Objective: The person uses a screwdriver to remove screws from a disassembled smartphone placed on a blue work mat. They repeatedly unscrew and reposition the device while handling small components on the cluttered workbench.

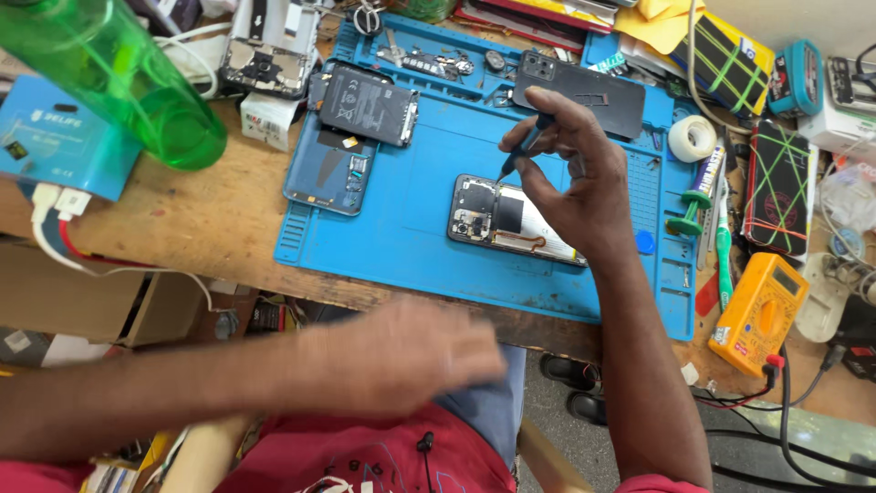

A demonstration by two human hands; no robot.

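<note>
The right hand (575,183) is bending at the wrist over the blue work mat (411,246). Its fingers (534,123) are pinching a thin dark screwdriver (522,146), tip pointing down at the opened phone (511,221) lying on the mat. The left hand (411,351) is hanging low in front of the tabletop (210,219), blurry, so I cannot tell if its fingers are holding anything.

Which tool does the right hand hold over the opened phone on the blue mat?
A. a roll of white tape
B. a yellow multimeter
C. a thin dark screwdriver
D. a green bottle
C: the right hand pinches a thin dark screwdriver, its tip pointing down at the opened phone on the blue mat.
</note>
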